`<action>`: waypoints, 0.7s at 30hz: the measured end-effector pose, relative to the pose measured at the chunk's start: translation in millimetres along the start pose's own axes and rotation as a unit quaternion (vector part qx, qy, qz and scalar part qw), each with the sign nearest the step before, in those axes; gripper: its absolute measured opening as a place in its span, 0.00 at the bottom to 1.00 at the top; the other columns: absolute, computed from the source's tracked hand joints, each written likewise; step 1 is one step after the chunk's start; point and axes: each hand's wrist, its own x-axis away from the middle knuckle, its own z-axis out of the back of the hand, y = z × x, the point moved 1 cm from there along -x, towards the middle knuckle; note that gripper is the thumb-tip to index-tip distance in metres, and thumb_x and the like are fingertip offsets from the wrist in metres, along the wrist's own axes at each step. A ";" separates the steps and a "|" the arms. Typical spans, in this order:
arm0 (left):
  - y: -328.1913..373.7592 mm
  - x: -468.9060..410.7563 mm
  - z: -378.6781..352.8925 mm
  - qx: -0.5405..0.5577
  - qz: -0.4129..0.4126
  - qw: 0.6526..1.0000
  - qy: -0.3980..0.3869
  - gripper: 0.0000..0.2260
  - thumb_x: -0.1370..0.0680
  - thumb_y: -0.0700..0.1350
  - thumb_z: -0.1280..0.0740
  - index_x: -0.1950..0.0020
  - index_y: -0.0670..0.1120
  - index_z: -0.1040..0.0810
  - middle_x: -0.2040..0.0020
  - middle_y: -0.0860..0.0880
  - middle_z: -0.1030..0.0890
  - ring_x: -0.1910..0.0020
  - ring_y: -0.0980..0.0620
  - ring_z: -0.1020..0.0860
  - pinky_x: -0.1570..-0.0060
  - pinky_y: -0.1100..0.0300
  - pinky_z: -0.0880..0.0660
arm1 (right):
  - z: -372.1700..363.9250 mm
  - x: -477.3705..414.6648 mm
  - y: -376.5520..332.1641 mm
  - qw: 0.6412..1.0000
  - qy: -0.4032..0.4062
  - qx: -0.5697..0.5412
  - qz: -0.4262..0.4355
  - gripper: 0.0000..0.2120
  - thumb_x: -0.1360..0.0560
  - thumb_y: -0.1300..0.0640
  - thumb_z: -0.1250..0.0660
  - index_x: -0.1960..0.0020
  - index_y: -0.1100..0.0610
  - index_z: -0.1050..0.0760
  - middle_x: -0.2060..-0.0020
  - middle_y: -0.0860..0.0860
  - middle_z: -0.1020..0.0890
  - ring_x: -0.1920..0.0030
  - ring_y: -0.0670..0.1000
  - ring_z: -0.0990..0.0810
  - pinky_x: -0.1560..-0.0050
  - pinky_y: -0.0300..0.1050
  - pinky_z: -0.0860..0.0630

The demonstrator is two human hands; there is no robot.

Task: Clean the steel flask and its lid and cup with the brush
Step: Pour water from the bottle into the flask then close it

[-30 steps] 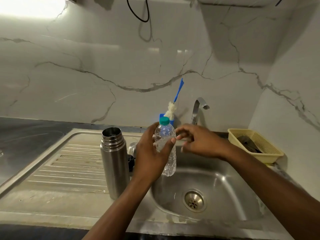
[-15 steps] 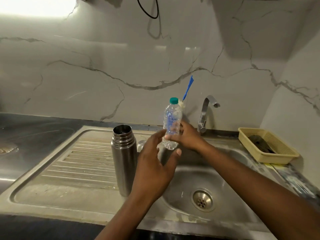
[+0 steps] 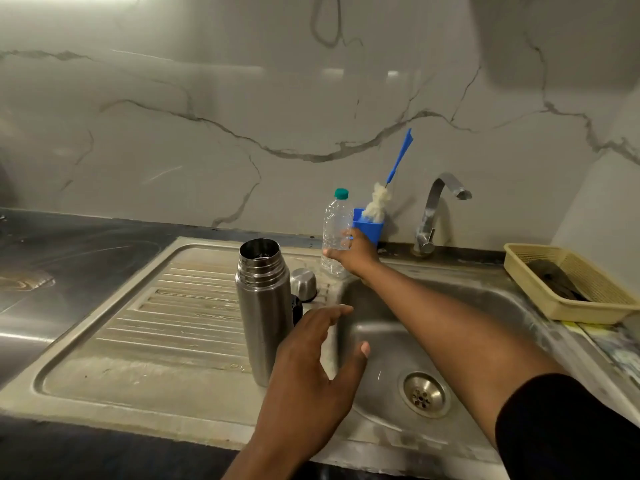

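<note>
The steel flask (image 3: 263, 306) stands upright and uncapped on the ribbed drainboard (image 3: 166, 317). Behind it sits the steel cup (image 3: 303, 284), mouth down, with a black lid (image 3: 297, 310) partly hidden beside the flask. A brush (image 3: 382, 199) with a blue handle and white head leans in a blue holder (image 3: 370, 228) at the wall. My right hand (image 3: 353, 254) grips a clear plastic bottle (image 3: 335, 230) with a green cap, held upright at the sink's back rim next to the holder. My left hand (image 3: 318, 362) hovers open, just right of the flask.
The sink basin (image 3: 398, 341) with its drain (image 3: 424, 393) lies below my arms. A steel tap (image 3: 436, 209) rises at the back. A yellow basket (image 3: 568, 282) holding a dark scrubber sits at the right. A dark counter (image 3: 69, 244) runs off to the left.
The bottle passed from my left hand to my right, which has carried it back toward the blue holder. My left hand let go and dropped back beside the flask.
</note>
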 end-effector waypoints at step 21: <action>2.3 20.1 57.3 0.041 0.046 0.997 0.052 0.11 0.24 0.44 0.23 0.45 0.56 0.14 0.50 0.59 0.12 0.49 0.57 0.13 0.48 0.61 0.18 | 23.9 56.2 4.0 0.994 -0.039 0.057 0.083 0.14 0.27 0.50 0.22 0.46 0.53 0.19 0.60 0.46 0.19 0.56 0.48 0.18 0.48 0.48 0.18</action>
